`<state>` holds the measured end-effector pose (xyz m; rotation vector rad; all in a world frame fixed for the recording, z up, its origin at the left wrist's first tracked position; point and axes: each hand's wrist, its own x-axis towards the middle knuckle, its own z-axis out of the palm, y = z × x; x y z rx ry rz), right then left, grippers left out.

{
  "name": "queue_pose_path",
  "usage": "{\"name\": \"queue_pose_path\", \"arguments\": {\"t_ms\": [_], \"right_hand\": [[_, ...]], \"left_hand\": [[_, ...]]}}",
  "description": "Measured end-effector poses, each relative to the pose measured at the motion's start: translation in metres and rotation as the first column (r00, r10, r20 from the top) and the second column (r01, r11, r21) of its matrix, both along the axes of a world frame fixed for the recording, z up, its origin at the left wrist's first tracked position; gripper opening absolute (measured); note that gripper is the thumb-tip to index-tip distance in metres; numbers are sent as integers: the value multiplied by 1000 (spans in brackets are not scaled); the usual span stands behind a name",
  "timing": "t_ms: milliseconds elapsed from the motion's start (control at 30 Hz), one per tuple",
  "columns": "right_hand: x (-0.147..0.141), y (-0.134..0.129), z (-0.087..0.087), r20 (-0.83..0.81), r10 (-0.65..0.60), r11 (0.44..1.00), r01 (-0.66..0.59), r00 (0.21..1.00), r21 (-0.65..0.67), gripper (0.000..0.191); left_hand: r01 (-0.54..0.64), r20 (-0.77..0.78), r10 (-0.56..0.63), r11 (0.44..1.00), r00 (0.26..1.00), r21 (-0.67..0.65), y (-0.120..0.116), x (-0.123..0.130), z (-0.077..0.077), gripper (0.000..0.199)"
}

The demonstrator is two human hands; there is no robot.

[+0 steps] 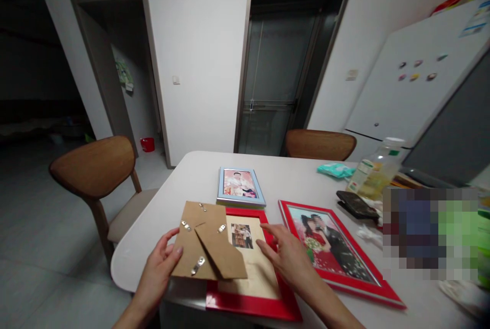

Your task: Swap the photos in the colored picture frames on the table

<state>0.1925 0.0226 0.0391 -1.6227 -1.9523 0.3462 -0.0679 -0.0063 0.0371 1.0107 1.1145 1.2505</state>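
Observation:
My left hand [158, 265] grips the left edge of a brown picture-frame backing board [187, 252], thumb on top. The board has several small metal clips and a fold-out stand flap. It is raised over the left part of a red picture frame [252, 304] near the table's front edge. Inside that frame lies a cream sheet [260, 285] with a small photo [242, 236] on it. My right hand [289, 260] is over the frame's right side, thumb and forefinger apart beside the small photo, holding nothing. Whether its fingertips touch the sheet I cannot tell.
A light-blue framed picture [240, 186] lies behind, and a red framed couple photo [333, 247] lies to the right. Farther right are a black phone-like object [357, 205], a large clear bottle [375, 168] and a teal packet [336, 170]. Wooden chairs [94, 166] flank the white table [199, 171].

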Motion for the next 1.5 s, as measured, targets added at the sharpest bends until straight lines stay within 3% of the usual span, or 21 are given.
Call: {"name": "queue_pose_path", "arguments": {"t_ms": [133, 267, 333, 433, 467, 533, 600, 667, 767, 833, 900, 967, 1000, 1067, 1133, 1200, 1267, 1333, 1400, 1500], "right_hand": [[13, 8, -14, 172, -94, 990, 110, 981, -90, 42], [12, 12, -22, 206, -97, 982, 127, 974, -138, 47], [13, 14, -22, 164, -130, 980, 152, 978, -130, 50], [16, 13, -18, -73, -185, 964, 167, 980, -206, 55], [16, 11, -14, -214, -193, 955, 133, 958, -265, 58], [15, 5, -5, -508, -219, 925, 11, 833, -381, 61], [11, -3, 6, -700, -268, 894, -100, 662, -437, 64], [5, -9, 16, -769, -308, 885, -128, 561, -448, 66], [-2, -15, 27, -801, -297, 900, -128, 520, -418, 68], [-4, -15, 30, -820, -279, 907, -143, 500, -396, 70], [-2, -13, 30, -838, -258, 913, -162, 480, -374, 72], [3, -10, 27, -836, -234, 918, -169, 497, -358, 76], [6, -7, 25, -823, -223, 921, -163, 523, -353, 76], [12, -2, 20, -760, -211, 928, -120, 614, -354, 75], [19, 3, 15, -628, -207, 938, -30, 750, -345, 70], [24, 8, 8, -427, -205, 950, 74, 881, -304, 65], [27, 13, 1, -212, -206, 958, 153, 955, -241, 61], [28, 16, -7, -53, -199, 965, 186, 979, -183, 57], [28, 17, -14, 59, -195, 968, 201, 979, -150, 54], [27, 18, -21, 171, -195, 970, 216, 966, -115, 51]], "left_hand": [[-77, -120, 69, 995, 990, -66, -4, -40, -6, 59], [-37, -324, 31, 999, 946, -14, 1, -65, -20, 51], [-30, -504, 45, 999, 863, 38, 6, -74, -23, 44], [-84, -743, 172, 984, 647, 154, 13, -76, -20, 39], [-99, -778, 224, 974, 587, 205, 14, -71, -17, 38], [-92, -789, 296, 951, 538, 294, 12, -48, -10, 37], [6, -758, 263, 943, 597, 333, 6, -12, -4, 38], [158, -751, 215, 907, 624, 391, -3, 33, -1, 40], [423, -783, 94, 799, 615, 428, -15, 92, 3, 58], [498, -792, 97, 729, 603, 469, -19, 116, 6, 56], [559, -796, 112, 653, 595, 510, -20, 125, 13, 51], [575, -778, 147, 595, 610, 563, -19, 121, 20, 50], [543, -754, 175, 593, 633, 594, -19, 114, 23, 50], [381, -675, 266, 660, 688, 648, -16, 96, 27, 50], [142, -598, 354, 767, 718, 625, -14, 72, 25, 46], [-68, -539, 392, 849, 746, 523, -12, 48, 17, 43], [-188, -454, 377, 893, 807, 408, -10, 28, 3, 43], [-247, -362, 361, 913, 859, 325, -9, 14, -13, 45], [-258, -353, 353, 921, 866, 291, -10, 7, -26, 47], [-198, -537, 366, 917, 760, 345, -15, 5, -35, 42]]}}
